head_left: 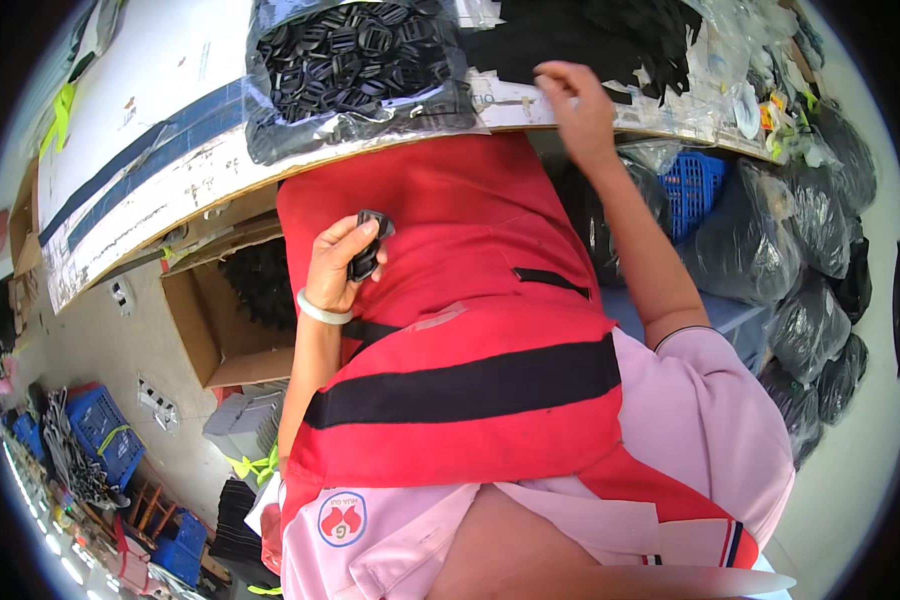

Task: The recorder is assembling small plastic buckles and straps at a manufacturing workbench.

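With the middle of my view as the dial's centre, a white table covered in cardboard with a dark blue stripe (100, 200) spreads from 10 o'clock round to 1, its scuffed near edge bending across in front of me. A pale grey floor (175, 345) shows toward 9 and 8, where a blue plastic crate (105, 440) stands beside a tangle of grey cords (67, 440). At 9 o'clock an open brown cardboard box (192, 310) holds dark contents. Around 2 o'clock, below the tabletop, sit a blue plastic lattice basket (695, 190) and a shiny black stuffed plastic bag (745, 240), with more such bags toward 3. On the table at 11 o'clock, a clear plastic bag heaped with black slotted buckles (355, 60) fills the near edge; at 1 o'clock lies a flat spread of black fabric (590, 40). My red apron with a black band (470, 385) covers my lap, and the table edge runs between my two hands. At 10 o'clock my left hand (342, 258) is closed on a small black plastic buckle piece (363, 262), thumb pressed over it, above the apron. At 1 o'clock my right hand (577, 105) reaches over the table edge near the fabric, fingers half bent; I cannot tell whether their tips pinch anything.
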`<move>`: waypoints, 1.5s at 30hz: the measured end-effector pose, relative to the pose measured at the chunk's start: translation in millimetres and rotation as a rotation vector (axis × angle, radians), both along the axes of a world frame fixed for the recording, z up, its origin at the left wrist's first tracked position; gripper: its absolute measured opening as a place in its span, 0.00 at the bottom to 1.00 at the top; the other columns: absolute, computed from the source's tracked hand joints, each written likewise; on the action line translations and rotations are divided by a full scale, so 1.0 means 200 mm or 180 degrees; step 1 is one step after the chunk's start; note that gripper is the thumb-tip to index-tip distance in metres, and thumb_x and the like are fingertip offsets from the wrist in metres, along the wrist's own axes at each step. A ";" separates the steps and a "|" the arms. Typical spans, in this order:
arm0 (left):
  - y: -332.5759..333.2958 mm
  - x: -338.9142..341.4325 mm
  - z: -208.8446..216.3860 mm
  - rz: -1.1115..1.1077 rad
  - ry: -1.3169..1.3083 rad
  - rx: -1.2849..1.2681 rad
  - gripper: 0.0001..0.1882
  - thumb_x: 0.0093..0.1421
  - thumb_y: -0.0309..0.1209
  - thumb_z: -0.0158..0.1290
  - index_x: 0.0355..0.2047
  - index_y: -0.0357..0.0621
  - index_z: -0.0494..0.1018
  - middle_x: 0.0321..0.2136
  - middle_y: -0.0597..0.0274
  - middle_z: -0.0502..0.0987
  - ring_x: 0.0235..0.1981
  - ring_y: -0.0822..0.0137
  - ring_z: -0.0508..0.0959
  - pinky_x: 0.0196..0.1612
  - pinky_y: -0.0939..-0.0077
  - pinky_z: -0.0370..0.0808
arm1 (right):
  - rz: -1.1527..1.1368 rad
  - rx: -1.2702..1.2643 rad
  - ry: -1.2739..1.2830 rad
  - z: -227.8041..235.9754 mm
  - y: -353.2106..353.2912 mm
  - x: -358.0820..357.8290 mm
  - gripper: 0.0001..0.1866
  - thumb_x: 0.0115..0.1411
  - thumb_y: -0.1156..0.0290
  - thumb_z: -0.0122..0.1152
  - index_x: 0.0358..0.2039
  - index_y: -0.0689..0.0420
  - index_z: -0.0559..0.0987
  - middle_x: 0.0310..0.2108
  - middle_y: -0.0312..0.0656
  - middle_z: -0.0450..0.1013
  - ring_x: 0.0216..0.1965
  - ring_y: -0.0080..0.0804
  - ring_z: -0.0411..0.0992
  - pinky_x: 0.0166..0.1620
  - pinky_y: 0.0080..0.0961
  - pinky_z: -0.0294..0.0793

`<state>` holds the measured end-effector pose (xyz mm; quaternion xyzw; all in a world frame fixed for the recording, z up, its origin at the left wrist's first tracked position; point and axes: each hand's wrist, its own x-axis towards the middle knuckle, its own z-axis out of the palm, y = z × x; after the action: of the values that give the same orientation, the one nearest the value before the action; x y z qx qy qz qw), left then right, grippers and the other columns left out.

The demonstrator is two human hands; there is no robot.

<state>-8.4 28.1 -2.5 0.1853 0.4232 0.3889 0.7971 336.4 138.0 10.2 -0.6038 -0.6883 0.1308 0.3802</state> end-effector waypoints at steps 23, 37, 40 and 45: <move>-0.03 0.11 0.02 -0.0520 0.0437 0.0150 0.07 0.62 0.29 0.54 0.38 0.39 0.74 0.29 0.63 0.78 0.20 0.77 0.73 0.17 0.84 0.69 | 0.0805 -0.0045 -0.0161 -0.08 -0.04 -0.02 0.07 0.55 0.70 0.63 0.34 0.57 0.81 0.36 0.39 0.77 0.38 0.38 0.72 0.45 0.30 0.71; 0.04 0.17 0.14 0.0086 0.1126 0.0685 0.09 0.59 0.28 0.58 0.37 0.36 0.79 0.23 0.66 0.76 0.18 0.80 0.72 0.15 0.87 0.67 | 0.1350 -0.2927 0.2179 0.29 -0.31 -0.60 0.10 0.64 0.67 0.55 0.39 0.61 0.75 0.22 0.32 0.71 0.19 0.16 0.68 0.23 0.14 0.67; 0.03 0.15 0.11 0.0179 0.1122 0.0761 0.08 0.58 0.25 0.57 0.37 0.35 0.79 0.22 0.67 0.75 0.18 0.80 0.71 0.15 0.87 0.66 | 0.1314 -0.3376 0.2299 0.27 -0.39 -0.66 0.09 0.63 0.67 0.55 0.34 0.61 0.74 0.19 0.33 0.70 0.15 0.17 0.68 0.19 0.15 0.66; 0.01 0.14 0.09 0.0249 0.1281 0.0921 0.07 0.58 0.24 0.57 0.37 0.36 0.79 0.22 0.70 0.73 0.18 0.81 0.71 0.16 0.88 0.66 | 0.0844 -0.3444 0.2878 0.21 -0.39 -0.69 0.08 0.63 0.68 0.56 0.33 0.60 0.73 0.17 0.34 0.70 0.12 0.19 0.67 0.17 0.15 0.66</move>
<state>19.6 30.8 16.4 0.3547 0.5202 0.4313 0.6462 198.4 59.5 51.8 -0.5056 -0.3697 0.7362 0.2564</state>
